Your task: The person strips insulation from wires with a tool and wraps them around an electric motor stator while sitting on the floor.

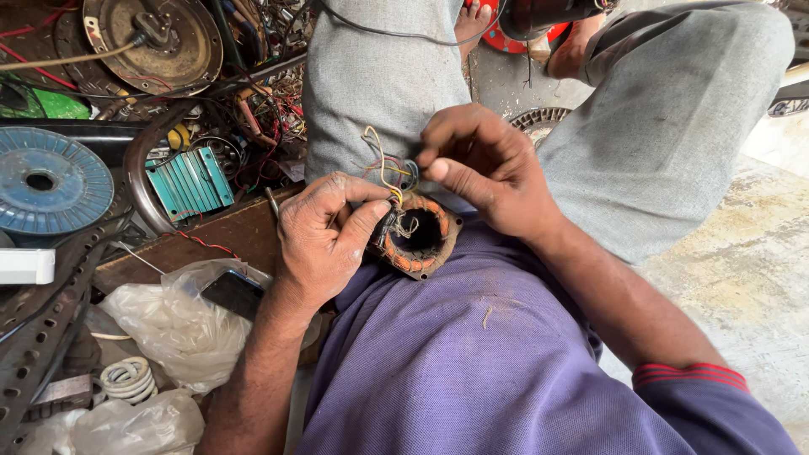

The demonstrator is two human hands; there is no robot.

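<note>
A small motor coil ring (419,236) rests on the person's lap, between the two hands. It is round with a square rusty frame, and orange-brown wire is wound around its hole. The ring lies almost flat, a bit tipped, so its hole faces up toward the camera. It has no clear long side. A bunch of thin wires (383,168), yellow, red and others, sticks up from its top edge toward the knees.

The left hand (324,236) is curled tight on the left edge of the ring, with the thumb pressed on top. The right hand (480,173) is above the ring with its fingers pinched together on the thin wires.

The left side of the ring is hidden under the left thumb. The wire ends are tangled and too small to tell apart. I cannot see how the wires join the ring.

The person sits with grey trousers (371,76) and a purple shirt (472,362), on a rough, stained concrete floor (742,270). To the left is a brown wooden board (227,236) and a messy heap of parts: a blue reel (46,181), a teal finned block (192,179), a round rusty metal plate (156,42), crumpled plastic bags (177,324), a white coil (126,379) and a dark strip with holes (38,337).
</note>
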